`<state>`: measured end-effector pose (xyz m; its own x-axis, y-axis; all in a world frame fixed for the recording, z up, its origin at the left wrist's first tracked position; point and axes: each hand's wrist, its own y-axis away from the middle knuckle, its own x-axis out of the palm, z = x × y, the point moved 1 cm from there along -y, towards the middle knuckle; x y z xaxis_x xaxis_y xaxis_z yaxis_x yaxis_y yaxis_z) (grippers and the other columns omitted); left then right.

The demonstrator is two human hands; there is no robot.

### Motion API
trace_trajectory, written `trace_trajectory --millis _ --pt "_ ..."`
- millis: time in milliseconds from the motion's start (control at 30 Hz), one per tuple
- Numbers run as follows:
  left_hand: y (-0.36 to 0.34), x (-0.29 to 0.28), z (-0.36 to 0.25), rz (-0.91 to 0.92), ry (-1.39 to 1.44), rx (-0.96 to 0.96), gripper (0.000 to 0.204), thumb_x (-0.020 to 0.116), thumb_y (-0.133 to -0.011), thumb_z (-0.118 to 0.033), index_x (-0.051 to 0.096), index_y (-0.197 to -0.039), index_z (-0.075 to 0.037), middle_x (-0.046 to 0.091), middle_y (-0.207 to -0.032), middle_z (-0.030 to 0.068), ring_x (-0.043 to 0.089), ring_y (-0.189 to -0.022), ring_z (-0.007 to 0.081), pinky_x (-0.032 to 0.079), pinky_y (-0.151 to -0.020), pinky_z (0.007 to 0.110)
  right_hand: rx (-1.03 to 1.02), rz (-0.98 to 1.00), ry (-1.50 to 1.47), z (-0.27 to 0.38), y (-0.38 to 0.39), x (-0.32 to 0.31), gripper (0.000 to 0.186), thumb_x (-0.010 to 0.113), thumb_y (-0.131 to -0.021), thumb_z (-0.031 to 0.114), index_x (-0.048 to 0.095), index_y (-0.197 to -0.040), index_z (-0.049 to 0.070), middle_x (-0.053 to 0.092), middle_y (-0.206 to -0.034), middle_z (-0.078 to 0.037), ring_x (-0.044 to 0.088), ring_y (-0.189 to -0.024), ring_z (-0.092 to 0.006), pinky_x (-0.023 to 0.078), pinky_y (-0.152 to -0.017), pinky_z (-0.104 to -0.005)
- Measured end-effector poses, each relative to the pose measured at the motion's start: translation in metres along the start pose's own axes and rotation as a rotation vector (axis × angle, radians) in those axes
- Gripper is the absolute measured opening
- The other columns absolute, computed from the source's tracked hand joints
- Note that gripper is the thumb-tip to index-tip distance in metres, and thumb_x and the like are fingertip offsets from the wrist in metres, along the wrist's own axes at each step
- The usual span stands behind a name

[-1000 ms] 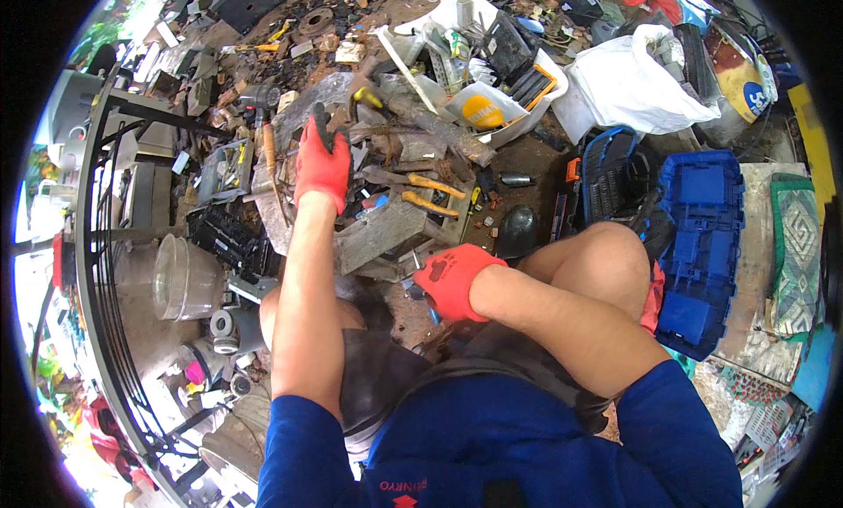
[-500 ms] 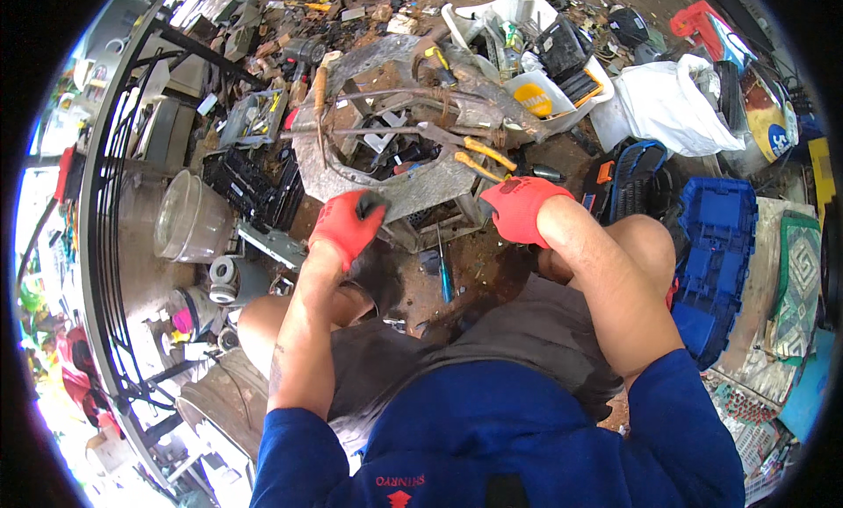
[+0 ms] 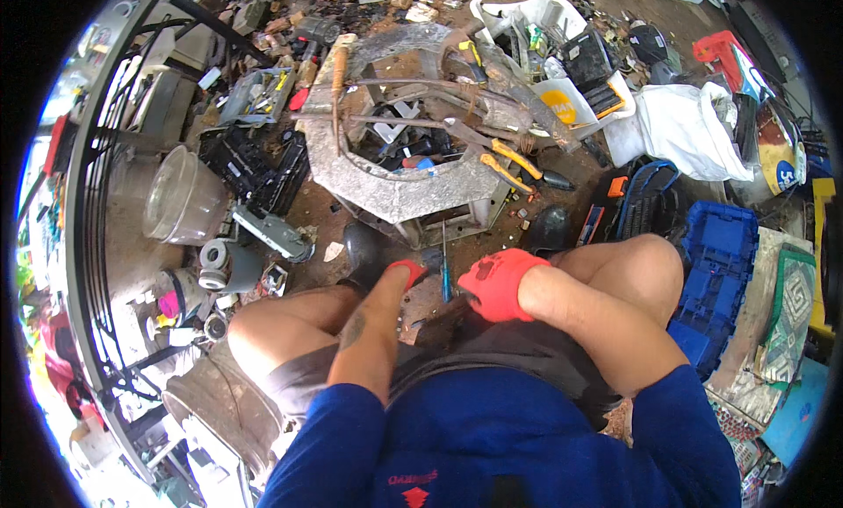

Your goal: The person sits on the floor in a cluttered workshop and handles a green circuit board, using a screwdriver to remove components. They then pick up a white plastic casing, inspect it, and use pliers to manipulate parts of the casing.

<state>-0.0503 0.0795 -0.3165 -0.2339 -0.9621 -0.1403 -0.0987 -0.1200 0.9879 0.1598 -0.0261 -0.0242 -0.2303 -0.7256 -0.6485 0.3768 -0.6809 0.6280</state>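
My left hand, in a red glove, is lowered between my knees, its fingers largely hidden. My right hand, also red-gloved, hangs across from it with curled fingers; what they hold, if anything, does not show. Between the hands a screwdriver with a blue handle stands roughly upright against the near side of a grey, many-sided metal frame. On this frame lie a long-jawed cutting tool with yellow handles and a wooden-handled tool. Small loose parts lie inside its opening.
To the left are a clear plastic bucket, black plastic parts and a metal rack. A white bin of scrap, a white sack and a blue plastic case are on the right. Debris covers the far ground.
Both hands have drawn back from the frame's near edge toward my lap, closer together. My left hand moved right and down, my right hand down and slightly left. The view has shifted a little.
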Motion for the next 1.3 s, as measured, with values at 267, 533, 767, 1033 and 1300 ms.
trace_trajectory --millis 267,533,767,1033,1300 --pt "-0.182 0.085 0.024 -0.058 1.187 -0.287 0.066 0.062 -0.082 -0.06 0.058 -0.127 -0.012 0.056 -0.126 0.0128 0.056 -0.108 0.0332 0.047 -0.087 0.051 -0.073 -0.178 -0.054 -0.002 0.027 -0.009 0.023 0.054 -0.087 0.021 0.064 -0.104 0.009 0.068 -0.096 -0.015 0.069 -0.088 -0.0336 0.054 -0.074 -0.0451" --pt "-0.153 0.086 -0.006 0.039 1.367 -0.128 0.047 0.056 -0.091 -0.045 0.063 -0.122 -0.011 0.06 -0.128 0.0118 0.06 -0.113 0.0268 0.049 -0.092 0.043 -0.058 -0.086 -0.151 -0.013 0.031 -0.016 0.025 0.052 -0.089 0.024 0.064 -0.107 0.011 0.066 -0.104 -0.014 0.067 -0.093 -0.0314 0.052 -0.08 -0.0434" --pt "-0.126 0.079 -0.005 -0.059 1.547 0.269 0.021 0.068 -0.089 -0.021 0.069 -0.108 -0.012 0.071 -0.1 0.0091 0.068 -0.087 0.0205 0.056 -0.074 0.033 -0.073 -0.282 -0.109 -0.019 0.03 -0.012 0.021 0.059 -0.088 0.027 0.062 -0.1 0.01 0.065 -0.092 -0.013 0.066 -0.083 -0.0337 0.051 -0.07 -0.0459" --pt "-0.082 -0.012 -0.045 0.11 1.824 0.382 0.065 0.052 -0.093 -0.055 0.054 -0.136 -0.006 0.06 -0.134 0.0159 0.058 -0.12 0.0297 0.043 -0.104 0.041 0.009 0.007 -0.051 -0.012 0.022 -0.01 0.024 0.061 -0.083 0.022 0.067 -0.101 0.006 0.07 -0.097 -0.014 0.07 -0.091 -0.0337 0.056 -0.074 -0.0453" --pt "0.15 -0.031 -0.1 -0.298 -0.081 0.456 0.055 0.058 -0.09 -0.04 0.06 -0.127 0.001 0.061 -0.128 0.0252 0.056 -0.123 0.0385 0.045 -0.101 0.042 0.037 -0.058 0.005 -0.014 0.016 -0.01 0.02 0.073 -0.069 0.021 0.077 -0.085 0.009 0.075 -0.087 -0.011 0.072 -0.084 -0.0306 0.057 -0.067 -0.0433"
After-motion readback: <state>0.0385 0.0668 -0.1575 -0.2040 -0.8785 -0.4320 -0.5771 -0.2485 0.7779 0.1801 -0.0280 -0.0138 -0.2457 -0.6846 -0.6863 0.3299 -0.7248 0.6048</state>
